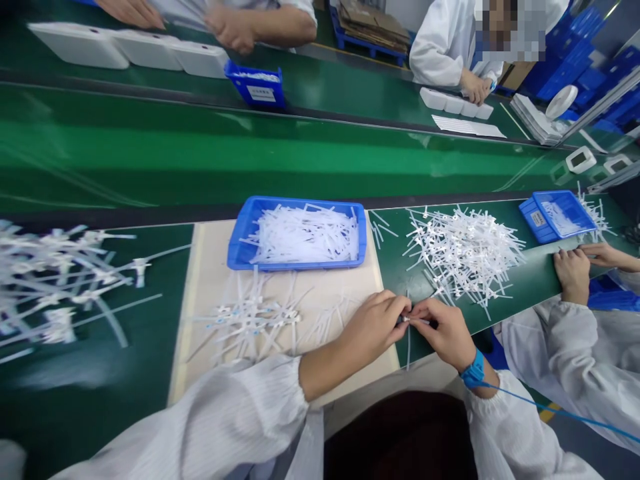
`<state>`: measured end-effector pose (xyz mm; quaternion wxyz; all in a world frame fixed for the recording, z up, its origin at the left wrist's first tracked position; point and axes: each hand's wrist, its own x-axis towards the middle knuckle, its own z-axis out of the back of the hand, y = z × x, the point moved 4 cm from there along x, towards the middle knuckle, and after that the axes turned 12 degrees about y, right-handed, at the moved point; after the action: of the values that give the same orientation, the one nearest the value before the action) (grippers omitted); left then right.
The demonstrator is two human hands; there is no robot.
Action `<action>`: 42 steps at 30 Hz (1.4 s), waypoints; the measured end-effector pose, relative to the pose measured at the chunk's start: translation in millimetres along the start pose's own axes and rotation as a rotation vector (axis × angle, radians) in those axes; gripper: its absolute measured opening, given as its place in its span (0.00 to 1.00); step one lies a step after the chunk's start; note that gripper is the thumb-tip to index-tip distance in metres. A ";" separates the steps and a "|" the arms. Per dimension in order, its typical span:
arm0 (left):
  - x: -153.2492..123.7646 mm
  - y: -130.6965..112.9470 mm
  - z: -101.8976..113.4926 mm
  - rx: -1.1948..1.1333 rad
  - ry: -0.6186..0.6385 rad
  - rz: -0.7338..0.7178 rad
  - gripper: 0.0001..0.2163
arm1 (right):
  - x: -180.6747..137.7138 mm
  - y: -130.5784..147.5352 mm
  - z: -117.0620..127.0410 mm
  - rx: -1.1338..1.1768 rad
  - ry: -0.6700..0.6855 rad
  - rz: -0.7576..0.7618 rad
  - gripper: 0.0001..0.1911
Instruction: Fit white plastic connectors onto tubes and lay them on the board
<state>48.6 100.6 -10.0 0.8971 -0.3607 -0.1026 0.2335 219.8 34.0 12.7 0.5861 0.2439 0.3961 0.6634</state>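
Note:
My left hand (373,327) and my right hand (443,330) meet at the table's front edge, both pinched on one small white plastic strip piece (407,321) whose thin tail hangs down toward me. A loose pile of finished white cross-shaped pieces (463,257) lies just beyond my right hand. A blue tray (240,243) full of white strips stands beyond my left hand. Several more strip pieces (250,320) lie on the beige mat (210,280) left of my hands. A blue wrist strap sits on my right wrist.
A green conveyor belt (200,153) runs across behind the tray. A co-worker's hands (575,270) rest at the right by a small blue bin (535,220). Another heap of white pieces (55,280) lies at left. People across the belt handle white boxes (130,47).

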 end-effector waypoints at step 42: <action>6.1 7.2 2.6 -0.108 -0.054 -0.099 0.07 | -4.8 -10.1 10.1 -0.180 -0.071 0.241 0.09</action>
<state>50.5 109.7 -13.0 0.8836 -0.3968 -0.1570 0.1928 234.6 31.7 10.9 0.5353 0.2593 0.2819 0.7529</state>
